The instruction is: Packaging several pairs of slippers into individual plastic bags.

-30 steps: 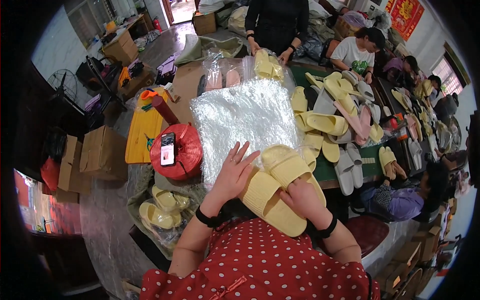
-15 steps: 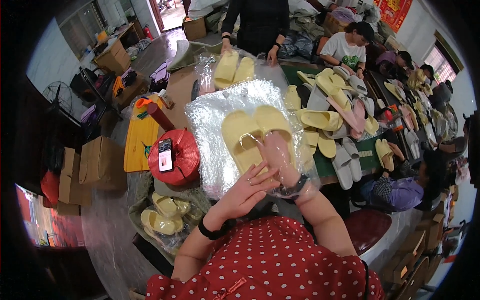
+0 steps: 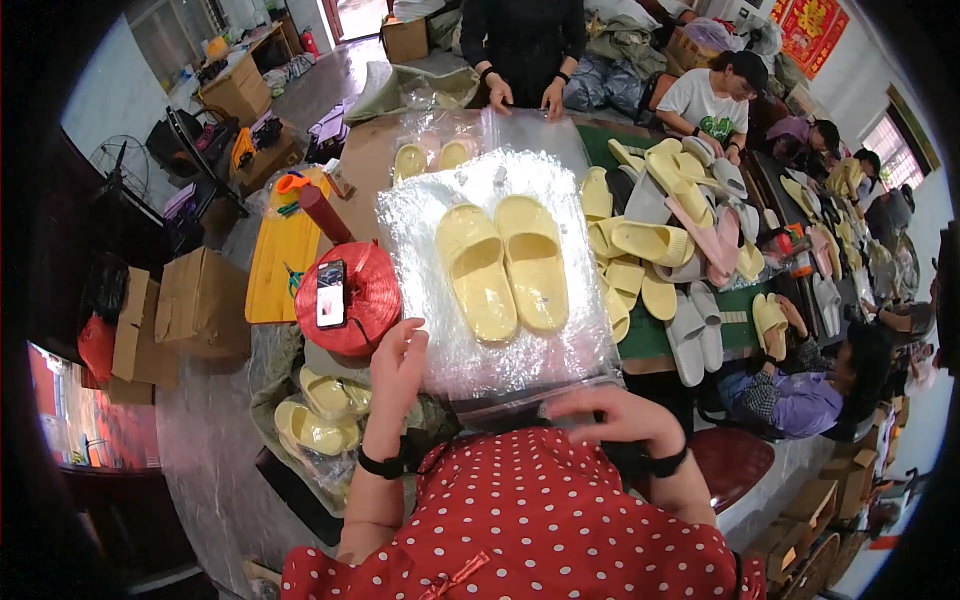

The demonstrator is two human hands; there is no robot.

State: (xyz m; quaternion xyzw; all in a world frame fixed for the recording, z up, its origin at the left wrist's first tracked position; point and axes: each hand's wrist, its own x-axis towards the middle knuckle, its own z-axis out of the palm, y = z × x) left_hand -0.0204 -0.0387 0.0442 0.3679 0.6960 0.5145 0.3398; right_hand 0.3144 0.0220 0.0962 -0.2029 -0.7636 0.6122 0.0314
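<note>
A pair of pale yellow slippers [image 3: 502, 268] lies side by side, toes away from me, inside a clear plastic bag [image 3: 590, 345]. The bag rests on a thick stack of shiny clear bags [image 3: 410, 225]. My left hand [image 3: 398, 368] is upright at the stack's lower left edge, fingers stretched out, holding nothing visible. By the bag's near edge, my right hand [image 3: 622, 416] hovers above my lap. It is a little blurred, with its fingers extended and nothing seen in them.
Left of the stack, a phone [image 3: 331, 295] lies on a red roll of plastic twine [image 3: 372, 285]. Bagged yellow slippers [image 3: 320, 428] sit below it. Loose slippers [image 3: 650, 240] pile up on the right. Across the table stands a person in black [image 3: 522, 50]; other people work at the right.
My right hand has come out of the bag, leaving the slippers inside. My left hand has moved off the slippers to the left edge. The person opposite has let go of their bagged pair.
</note>
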